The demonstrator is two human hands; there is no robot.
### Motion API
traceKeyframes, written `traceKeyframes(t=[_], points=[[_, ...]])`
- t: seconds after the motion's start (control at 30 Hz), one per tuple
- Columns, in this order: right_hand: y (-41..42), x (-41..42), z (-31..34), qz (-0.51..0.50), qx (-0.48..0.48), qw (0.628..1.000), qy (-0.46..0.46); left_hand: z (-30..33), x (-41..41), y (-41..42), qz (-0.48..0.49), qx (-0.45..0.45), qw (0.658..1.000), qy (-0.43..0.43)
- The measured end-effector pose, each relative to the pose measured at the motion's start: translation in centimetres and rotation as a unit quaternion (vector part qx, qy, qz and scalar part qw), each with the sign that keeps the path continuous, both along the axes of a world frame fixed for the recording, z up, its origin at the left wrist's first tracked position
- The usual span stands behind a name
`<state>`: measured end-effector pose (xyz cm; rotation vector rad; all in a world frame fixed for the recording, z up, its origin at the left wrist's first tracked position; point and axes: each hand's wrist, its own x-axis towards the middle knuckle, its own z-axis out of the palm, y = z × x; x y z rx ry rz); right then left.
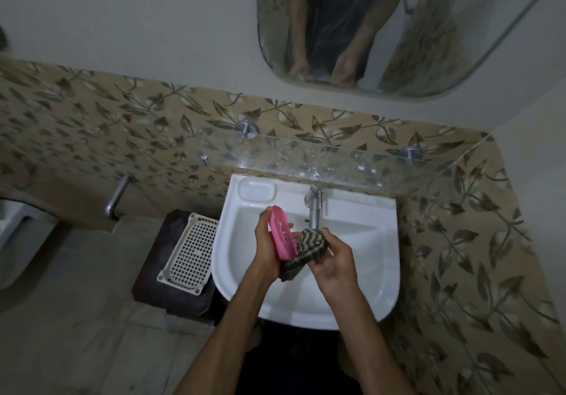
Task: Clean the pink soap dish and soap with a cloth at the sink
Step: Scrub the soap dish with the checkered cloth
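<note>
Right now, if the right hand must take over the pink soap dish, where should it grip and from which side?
Probably the upper rim of the pink soap dish, approached from above. The dish stands tilted on edge; the left hand holds its lower part and the cloth covers its right side.

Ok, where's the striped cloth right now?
In the head view, the striped cloth is over the sink basin, gripped by the right hand, just below the tap and against the pink soap dish.

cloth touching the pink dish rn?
Touching. Head view: the striped cloth, gripped by the right hand, presses against the lower edge of the pink soap dish held in the left hand.
</note>
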<state>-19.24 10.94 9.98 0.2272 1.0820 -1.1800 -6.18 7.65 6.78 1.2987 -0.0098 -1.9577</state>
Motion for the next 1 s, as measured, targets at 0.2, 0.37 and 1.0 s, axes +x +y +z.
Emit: traceKeyframes(t=[0.2,0.37,1.0], points=[[1.1,2.0,-1.3,0.065,0.015,0.998,0.009,-1.0,-2.4,-0.3,0.013,-0.042,0.996,-0.078],[1.3,2.1,-3.0,0.173,0.025,0.960,0.219,-2.7,-2.3,0.1,-0.003,-0.047,0.981,-0.186],[0.6,2.8,-5.4,0.133,-0.014,0.981,0.142,-5.7,-1.0,0.0,-0.104,-0.216,0.915,-0.324]])
